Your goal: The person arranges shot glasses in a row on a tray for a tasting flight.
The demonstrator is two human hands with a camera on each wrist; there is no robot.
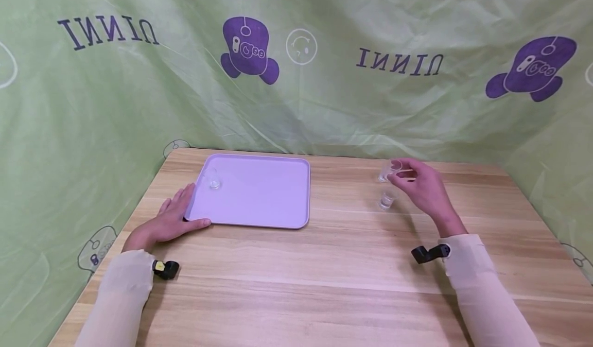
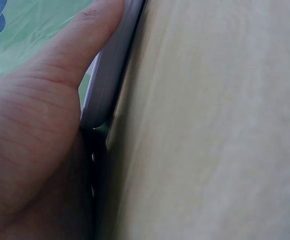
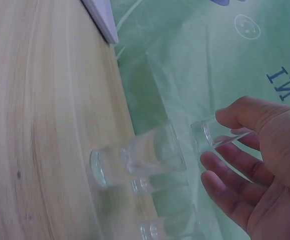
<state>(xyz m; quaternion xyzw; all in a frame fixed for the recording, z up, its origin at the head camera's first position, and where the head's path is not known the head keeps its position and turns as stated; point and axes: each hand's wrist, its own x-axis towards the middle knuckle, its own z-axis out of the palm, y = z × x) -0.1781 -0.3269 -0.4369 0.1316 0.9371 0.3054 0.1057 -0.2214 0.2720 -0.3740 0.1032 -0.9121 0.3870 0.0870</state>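
A light purple tray (image 1: 259, 218) lies on the table with one small clear glass (image 1: 213, 182) near its left side. At the tray's front left corner rests my left hand (image 1: 169, 223), fingers extended beside the left edge and thumb along the front edge. In the left wrist view the thumb (image 2: 80, 45) touches the tray's side (image 2: 107, 85). My right hand (image 1: 423, 187) pinches a small clear shot glass (image 3: 203, 135) between thumb and fingers, above the table. Close by, another shot glass (image 1: 386, 200) stands upright in front, and one more (image 1: 384, 172) sits behind it.
The wooden table (image 1: 287, 285) reaches back to a green printed cloth (image 1: 324, 115) that hangs behind and at both sides. In the right wrist view further clear glasses (image 3: 172, 225) stand near the far edge, partly blurred. Each sleeve carries a black wrist camera (image 1: 428, 253).
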